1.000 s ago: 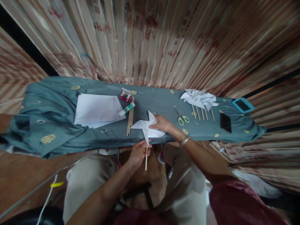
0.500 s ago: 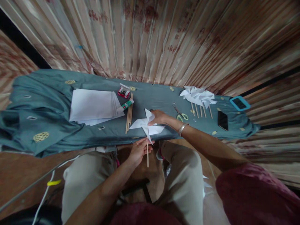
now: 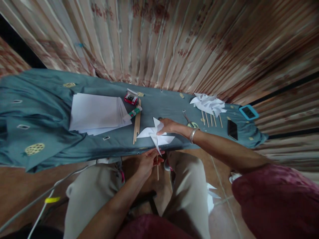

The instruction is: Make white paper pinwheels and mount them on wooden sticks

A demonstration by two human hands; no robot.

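A white paper pinwheel (image 3: 155, 133) lies at the near edge of the cloth-covered table, its wooden stick (image 3: 158, 171) jutting out over the edge toward me. My left hand (image 3: 149, 160) is closed around that stick just below the blades. Fingers of my right hand (image 3: 165, 126) rest on the pinwheel's upper right blade, the thumb near its centre and the fingertips partly hidden behind the paper. Left of the pinwheel lie several loose wooden sticks (image 3: 136, 127), with a green glue stick (image 3: 135, 112) across them.
A stack of white paper (image 3: 94, 111) lies on the left, near an open red box (image 3: 131, 97) of small dark pieces. Scissors (image 3: 191, 123), finished pinwheels (image 3: 209, 103), a black phone (image 3: 232, 129) and a blue-framed device (image 3: 249, 112) are on the right. White paper (image 3: 210, 197) lies on the floor.
The view has shifted slightly. Both hands stay on the pinwheel with almost the same hold; my left fingers have shifted a little on the stick.
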